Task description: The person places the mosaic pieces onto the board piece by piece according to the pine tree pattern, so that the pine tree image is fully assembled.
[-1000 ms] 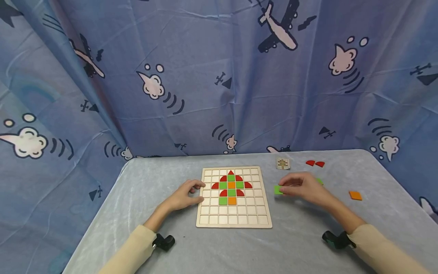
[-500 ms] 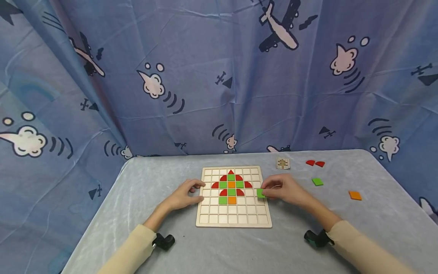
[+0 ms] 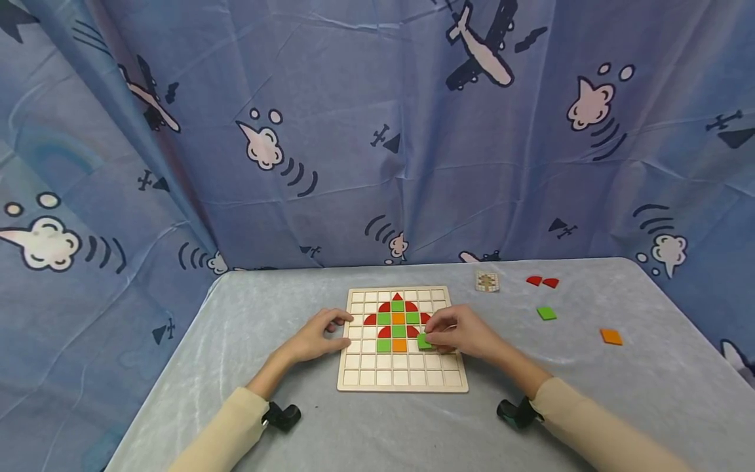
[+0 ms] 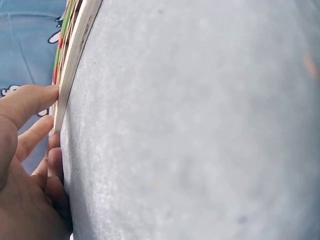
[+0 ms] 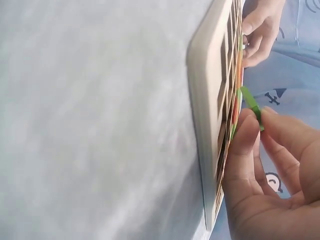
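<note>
A wooden grid board (image 3: pixel 401 380) lies on the table, with red, green and orange tiles set in its cells. In the head view my right hand (image 3: pixel 466 333) is over the board's right half. It pinches a green square tile (image 3: pixel 423 341) between thumb and fingers, tilted in the right wrist view, just right of the orange tile (image 3: pixel 399 345) in the lower row. My left hand (image 3: pixel 315 337) rests at the board's left edge, thumb and fingertips touching the rim, as the left wrist view also shows. The right hand hides some cells on that side.
To the right on the table lie a green square tile (image 3: pixel 546 313), an orange square tile (image 3: pixel 611 337) and two red quarter-round tiles (image 3: pixel 542 282). A small patterned card (image 3: pixel 487 282) lies behind the board. A blue printed curtain (image 3: pixel 330 131) hangs behind the table.
My right hand has carried the green tile leftward from beside the board to over its cells, uncovering another green tile on the table. The left hand has stayed in place.
</note>
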